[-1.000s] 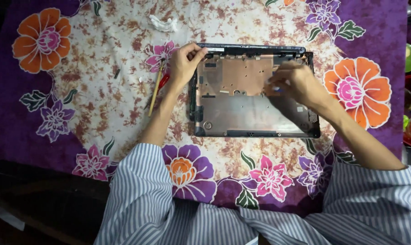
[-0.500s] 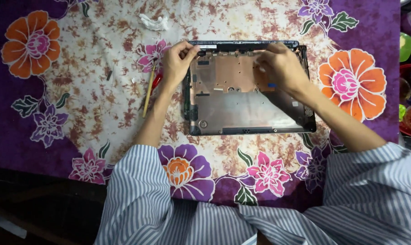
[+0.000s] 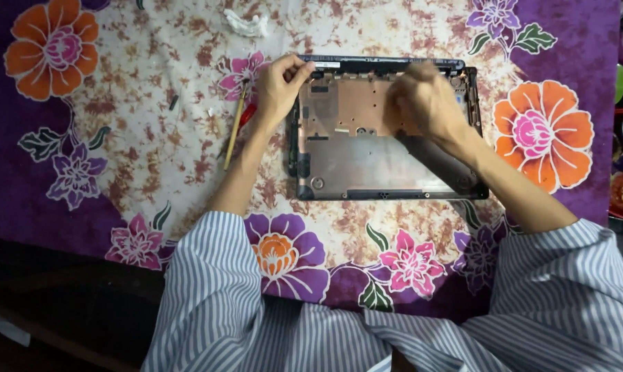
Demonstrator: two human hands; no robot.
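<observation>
Stripping in progress | laptop shell (image 3: 387, 165) at frame centre, emptied, boards gone | left hand (image 3: 278, 88) pinches its upper-left corner | right hand (image 3: 428, 103) blurred inside shell, grip cannot be told | brush (image 3: 235, 126) lies left

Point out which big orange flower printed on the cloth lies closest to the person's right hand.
The orange flower with the pink centre, right of the open laptop shell; the other orange flowers lie farther from the right hand.

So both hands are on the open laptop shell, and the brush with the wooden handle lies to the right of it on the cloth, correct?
Not quite. The head view shows the brush lying to the left of the laptop shell, beside the left hand. The rest holds: the right hand is on the shell too, and all rests on the flowered cloth.
</observation>
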